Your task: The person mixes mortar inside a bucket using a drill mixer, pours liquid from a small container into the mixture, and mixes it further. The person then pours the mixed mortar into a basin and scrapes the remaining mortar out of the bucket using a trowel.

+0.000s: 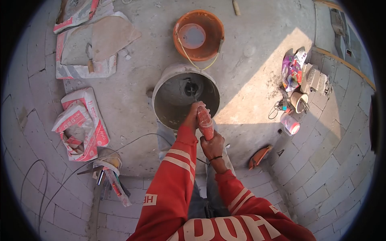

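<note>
A red, mortar-spattered power tool (pixel 205 123) is held over a large bucket (pixel 161 86) between my legs. My left hand (pixel 194 113) is wrapped round its front end, near the bucket's lower rim. Farther back, my right hand (pixel 212 145) is closed round the tool's rear. The mixing shaft reaches down into grey material (pixel 173 105) inside the bucket, and its lower end is partly hidden. Just beyond stands an orange bucket (pixel 220 30) with some liquid in it and a yellowish handle resting toward the large bucket.
Mortar bags (pixel 98 120) lie at the left, above a tool-filled bucket (pixel 107 158) and a trailing cable (pixel 132 141). Grey blocks (pixel 315 79), a colourful bag (pixel 290 72) and a white tub (pixel 289 122) sit at the right. Block walls flank both sides.
</note>
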`<state>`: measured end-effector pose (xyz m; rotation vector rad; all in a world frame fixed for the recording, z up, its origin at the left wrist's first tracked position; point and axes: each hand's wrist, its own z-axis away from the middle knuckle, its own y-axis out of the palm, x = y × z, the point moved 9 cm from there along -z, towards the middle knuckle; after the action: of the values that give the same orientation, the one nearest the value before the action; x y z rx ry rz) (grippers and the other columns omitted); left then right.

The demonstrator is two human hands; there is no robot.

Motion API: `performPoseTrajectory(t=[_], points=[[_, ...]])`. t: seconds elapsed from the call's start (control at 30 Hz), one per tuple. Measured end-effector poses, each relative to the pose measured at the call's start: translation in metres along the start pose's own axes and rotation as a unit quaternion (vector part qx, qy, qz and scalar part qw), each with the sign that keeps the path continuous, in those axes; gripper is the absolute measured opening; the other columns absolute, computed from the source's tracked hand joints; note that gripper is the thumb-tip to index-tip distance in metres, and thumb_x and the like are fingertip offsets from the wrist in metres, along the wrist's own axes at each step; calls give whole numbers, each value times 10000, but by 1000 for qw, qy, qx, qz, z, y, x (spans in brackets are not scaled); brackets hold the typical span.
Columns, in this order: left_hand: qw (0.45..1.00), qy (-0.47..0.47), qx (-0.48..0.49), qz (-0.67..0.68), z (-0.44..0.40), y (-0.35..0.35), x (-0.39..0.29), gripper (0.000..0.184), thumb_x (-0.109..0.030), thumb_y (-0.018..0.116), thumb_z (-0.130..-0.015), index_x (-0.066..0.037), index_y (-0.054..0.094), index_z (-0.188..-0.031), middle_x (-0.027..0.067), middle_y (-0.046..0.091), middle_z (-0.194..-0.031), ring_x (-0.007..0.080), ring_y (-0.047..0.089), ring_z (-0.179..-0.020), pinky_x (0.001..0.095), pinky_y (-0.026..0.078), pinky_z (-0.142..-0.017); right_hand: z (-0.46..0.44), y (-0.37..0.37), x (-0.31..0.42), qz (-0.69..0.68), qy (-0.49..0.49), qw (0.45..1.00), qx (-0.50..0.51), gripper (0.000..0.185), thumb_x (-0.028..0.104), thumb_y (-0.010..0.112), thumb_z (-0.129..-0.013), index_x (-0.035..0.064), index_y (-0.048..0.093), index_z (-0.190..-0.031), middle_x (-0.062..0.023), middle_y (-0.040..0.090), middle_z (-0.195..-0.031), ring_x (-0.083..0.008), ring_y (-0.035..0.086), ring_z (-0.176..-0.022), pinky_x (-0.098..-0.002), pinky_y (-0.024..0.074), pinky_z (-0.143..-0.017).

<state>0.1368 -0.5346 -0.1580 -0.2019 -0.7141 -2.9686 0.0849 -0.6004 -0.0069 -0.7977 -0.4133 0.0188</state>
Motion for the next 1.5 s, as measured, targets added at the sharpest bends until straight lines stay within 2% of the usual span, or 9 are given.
performPoseTrajectory(t=[0.13, 0.33, 0.43, 0.63, 0.73, 0.9, 1.07, 1.2, 1.5], points=[[999, -7, -32, 35, -7, -25, 11, 405, -454, 744, -812, -135, 615, -1026, 108, 613, -935, 250, 635, -801, 416, 562, -746, 10, 9, 4, -18, 3, 1000, 11, 257, 140, 682, -706, -22, 692, -904, -266, 698, -809, -480, 678, -807, -514, 545, -761], [994, 80, -63, 41, 34, -21, -27, 470, -469, 732, -848, -98, 593, -1102, 132, 649, -993, 266, 656, -851, 428, 568, -787, 3, 19, 19, -11, -13, 999, 38, 249, 170, 689, -723, -23, 668, -880, -258, 694, -787, -477, 675, -780, -533, 542, -766], [992, 95, -64, 57, 18, -33, -39, 426, -453, 716, -877, -102, 597, -1087, 120, 649, -971, 245, 652, -864, 410, 562, -797, -4, 18, 37, -25, -16, 998, 48, 234, 171, 690, -730, -17, 669, -867, -261, 692, -784, -472, 678, -779, -533, 546, -754], [993, 109, -35, 6, 19, -7, -73, 400, -442, 723, -866, -116, 600, -1063, 90, 640, -944, 216, 645, -848, 374, 548, -802, -28, 20, 43, -56, -24, 998, 13, 223, 163, 692, -736, -3, 694, -885, -251, 695, -784, -467, 679, -769, -516, 548, -746], [997, 61, -40, -36, 13, 12, -76, 407, -441, 725, -860, -120, 602, -1079, 82, 635, -978, 210, 637, -863, 371, 546, -813, -33, 5, 45, -76, -23, 997, -9, 231, 158, 698, -736, -4, 698, -900, -250, 693, -780, -468, 680, -774, -506, 546, -739], [995, 98, -26, -20, 22, 55, -69, 414, -419, 741, -839, -138, 606, -1111, 85, 619, -1031, 210, 628, -901, 386, 547, -818, -36, -14, 35, -75, -21, 995, -62, 239, 149, 701, -734, -22, 686, -901, -267, 682, -774, -475, 676, -799, -503, 536, -748], [998, 51, 9, -18, -32, 37, -29, 423, -421, 751, -830, -141, 606, -1111, 93, 613, -1006, 217, 626, -905, 397, 554, -810, -29, -22, 18, -50, 8, 997, -65, 231, 124, 686, -727, -25, 683, -904, -274, 680, -784, -490, 669, -795, -513, 531, -738], [999, 40, 30, -18, -27, 38, -12, 420, -436, 722, -865, -132, 601, -1129, 99, 617, -999, 221, 632, -904, 399, 559, -825, -16, -19, 6, -55, 7, 995, -79, 235, 106, 677, -716, -26, 680, -910, -273, 682, -785, -492, 667, -790, -513, 533, -733], [991, 119, 45, -42, 30, 31, -72, 420, -449, 664, -941, -149, 580, -1222, 110, 633, -1088, 214, 644, -942, 385, 554, -850, -19, 9, 40, -95, -23, 993, -63, 260, 138, 696, -717, -20, 680, -924, -256, 693, -796, -472, 680, -780, -502, 546, -723]])
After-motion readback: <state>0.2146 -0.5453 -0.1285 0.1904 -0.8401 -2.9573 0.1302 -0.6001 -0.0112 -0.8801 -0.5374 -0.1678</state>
